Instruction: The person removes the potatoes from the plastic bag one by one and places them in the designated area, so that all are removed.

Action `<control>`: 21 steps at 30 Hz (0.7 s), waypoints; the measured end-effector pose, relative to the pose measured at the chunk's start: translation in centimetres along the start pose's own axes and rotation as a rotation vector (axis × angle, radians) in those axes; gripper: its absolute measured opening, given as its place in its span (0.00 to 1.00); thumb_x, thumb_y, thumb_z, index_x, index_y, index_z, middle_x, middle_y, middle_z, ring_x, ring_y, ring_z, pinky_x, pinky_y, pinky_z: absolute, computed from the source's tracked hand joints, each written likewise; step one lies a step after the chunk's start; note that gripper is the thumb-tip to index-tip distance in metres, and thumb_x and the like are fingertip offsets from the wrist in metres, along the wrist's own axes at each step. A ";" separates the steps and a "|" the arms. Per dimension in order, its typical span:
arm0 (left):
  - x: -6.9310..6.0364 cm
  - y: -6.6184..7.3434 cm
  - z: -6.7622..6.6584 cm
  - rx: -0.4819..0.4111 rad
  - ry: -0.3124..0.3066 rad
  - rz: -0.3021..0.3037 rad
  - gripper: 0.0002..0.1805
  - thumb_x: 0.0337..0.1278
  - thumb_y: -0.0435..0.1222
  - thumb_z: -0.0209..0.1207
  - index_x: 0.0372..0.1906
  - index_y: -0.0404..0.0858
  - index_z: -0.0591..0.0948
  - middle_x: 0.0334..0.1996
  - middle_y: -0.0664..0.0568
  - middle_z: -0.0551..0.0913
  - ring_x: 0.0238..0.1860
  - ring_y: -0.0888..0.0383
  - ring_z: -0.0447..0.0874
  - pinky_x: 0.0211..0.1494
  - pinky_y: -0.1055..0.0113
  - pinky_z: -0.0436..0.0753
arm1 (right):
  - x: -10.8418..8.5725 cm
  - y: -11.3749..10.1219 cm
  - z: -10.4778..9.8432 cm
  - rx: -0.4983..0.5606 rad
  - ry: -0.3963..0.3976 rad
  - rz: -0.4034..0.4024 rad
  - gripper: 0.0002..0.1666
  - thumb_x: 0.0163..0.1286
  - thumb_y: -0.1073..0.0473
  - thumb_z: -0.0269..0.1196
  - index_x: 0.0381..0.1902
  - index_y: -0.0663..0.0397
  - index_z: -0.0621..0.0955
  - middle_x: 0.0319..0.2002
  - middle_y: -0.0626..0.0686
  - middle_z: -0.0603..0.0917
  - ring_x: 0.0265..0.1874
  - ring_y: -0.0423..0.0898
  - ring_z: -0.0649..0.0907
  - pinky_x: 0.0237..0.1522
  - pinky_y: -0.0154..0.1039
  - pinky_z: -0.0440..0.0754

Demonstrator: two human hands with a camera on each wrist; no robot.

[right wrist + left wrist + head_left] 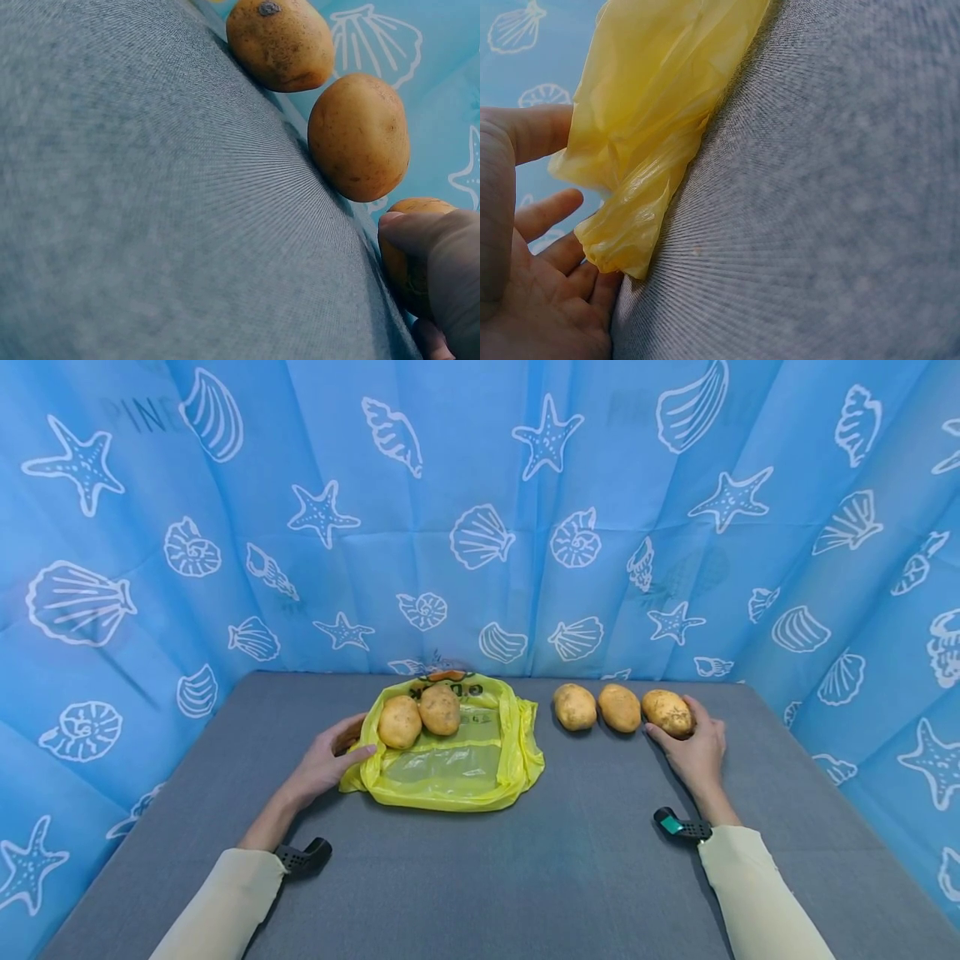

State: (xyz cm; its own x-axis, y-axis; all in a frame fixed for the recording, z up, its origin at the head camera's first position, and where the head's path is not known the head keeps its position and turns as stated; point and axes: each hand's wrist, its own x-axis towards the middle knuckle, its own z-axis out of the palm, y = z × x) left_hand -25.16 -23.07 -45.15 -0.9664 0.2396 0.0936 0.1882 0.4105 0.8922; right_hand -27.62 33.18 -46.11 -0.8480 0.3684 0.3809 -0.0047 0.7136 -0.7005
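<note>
A yellow plastic bag (450, 800) lies on the table with its mouth spread, and two potatoes (400, 722) sit in its far left part. My left hand (337, 758) is at the bag's left edge. Its thumb reaches over the rim, while the other fingers lie loosely outside, near the twisted corner of the bag (641, 202); the thumb tip is hidden in the left wrist view. To the right, my right hand (693, 747) grips the rightmost potato (667, 712) between thumb and fingers. That potato is at table level, partly covered by the hand in the right wrist view.
Two more potatoes, one in the middle (619, 708) and one at the left (575, 707), stand in a row beside the gripped one. A grey cloth covers the table (510, 877). Behind it hangs a blue curtain (480, 585) with white shell prints.
</note>
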 end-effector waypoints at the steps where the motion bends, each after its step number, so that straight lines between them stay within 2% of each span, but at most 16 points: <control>1: 0.0 0.0 0.0 0.000 -0.001 0.000 0.37 0.71 0.45 0.61 0.78 0.36 0.62 0.72 0.35 0.68 0.70 0.37 0.66 0.70 0.38 0.65 | 0.0 -0.1 0.0 0.002 0.000 -0.001 0.47 0.62 0.55 0.75 0.74 0.61 0.67 0.60 0.71 0.70 0.55 0.66 0.66 0.55 0.65 0.61; 15: 0.0 0.0 0.0 -0.003 0.001 -0.007 0.37 0.71 0.44 0.61 0.78 0.36 0.62 0.72 0.36 0.67 0.70 0.37 0.66 0.70 0.38 0.65 | -0.1 -0.3 -0.2 0.020 0.001 0.023 0.49 0.61 0.53 0.76 0.75 0.62 0.66 0.60 0.71 0.69 0.57 0.65 0.65 0.58 0.65 0.60; 21: 0.0 0.0 0.0 -0.005 -0.001 0.004 0.37 0.71 0.44 0.61 0.78 0.36 0.62 0.72 0.36 0.68 0.70 0.37 0.66 0.70 0.38 0.65 | 0.0 -0.4 -0.6 0.039 -0.004 0.058 0.51 0.62 0.51 0.76 0.76 0.59 0.65 0.60 0.72 0.68 0.59 0.66 0.68 0.61 0.65 0.62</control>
State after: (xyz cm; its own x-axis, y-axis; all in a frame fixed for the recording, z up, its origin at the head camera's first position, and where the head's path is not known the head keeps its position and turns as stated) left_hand -25.18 -23.06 -45.15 -0.9653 0.2425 0.0970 0.1916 0.4050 0.8940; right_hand -27.29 33.24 -45.50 -0.8495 0.4059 0.3371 0.0236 0.6675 -0.7442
